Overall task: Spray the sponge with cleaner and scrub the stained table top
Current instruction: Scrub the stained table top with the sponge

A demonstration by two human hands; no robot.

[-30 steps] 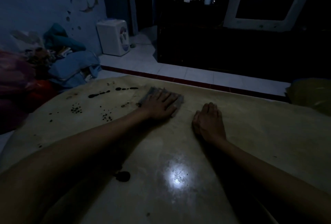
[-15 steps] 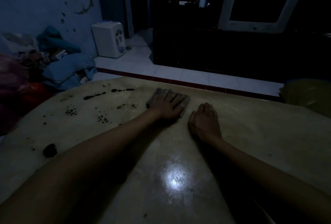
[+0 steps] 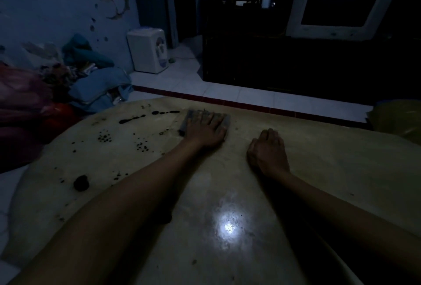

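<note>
While the left hand (image 3: 206, 130) presses spread fingers (image 3: 210, 118) flat on the sponge (image 3: 187, 118), its long axis lies across them; right hand (image 3: 268, 150) fingers curl on the table top (image 3: 330, 170).

Table top (image 3: 319, 170) pale yellowish, black spots and streaks (image 3: 134, 120) at left; sponge (image 3: 224, 120) grey; wall (image 3: 45, 6) blue, peeling patches; floor tiles (image 3: 250, 97) white, red border.
</note>
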